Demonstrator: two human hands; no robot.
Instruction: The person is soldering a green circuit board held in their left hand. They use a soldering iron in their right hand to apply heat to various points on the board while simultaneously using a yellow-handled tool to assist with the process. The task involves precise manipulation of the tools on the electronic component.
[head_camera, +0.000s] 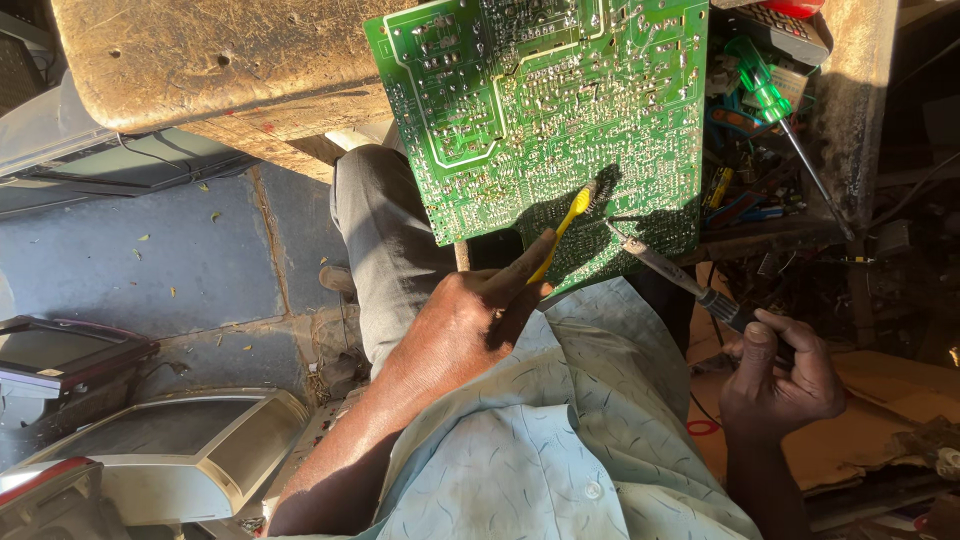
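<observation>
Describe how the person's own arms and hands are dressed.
Both hands are bare, no gloves: left hand, right hand. Forearms are uncovered too. The shirt is pale blue-green with a faint squiggle pattern and a small light button. No watch or rings are visible.

Toothbrush (566, 222) left of soldering iron (668, 268), on circuit board (540, 110).

A single camera, worn on the person's head, looks steeply down and close over the chest and lap. It faces a green circuit board (550, 110) at the table (220, 60) edge, with the floor (150, 260) below to the left.
</observation>
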